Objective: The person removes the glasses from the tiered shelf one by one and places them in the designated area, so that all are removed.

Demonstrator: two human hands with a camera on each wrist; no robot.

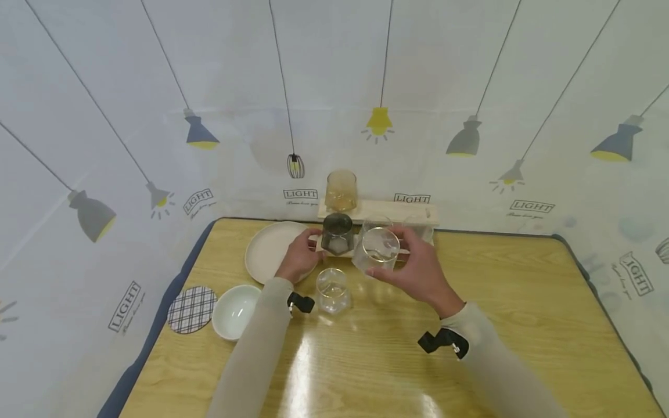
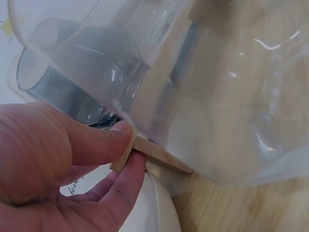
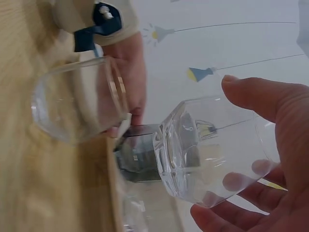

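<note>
Nearest the camera, at seven o'clock, came the left sleeve [image 1: 256, 354]. Around a standing clear glass [image 1: 333, 293], a plate [image 1: 263, 247] lay at ten; the left hand [image 1: 300, 255], between ten and eleven, pinched the wooden rack [image 1: 392, 210]; a grey glass [image 1: 337, 235] sat on it at twelve; the right hand [image 1: 418, 267], well apart from the left, gripped another clear glass [image 1: 370, 258] at two.

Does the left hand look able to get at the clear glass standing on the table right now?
Probably yes, after letting go: the left hand pinches the wooden rack. The clear glass stands close by, with nothing seen blocking the way.
</note>
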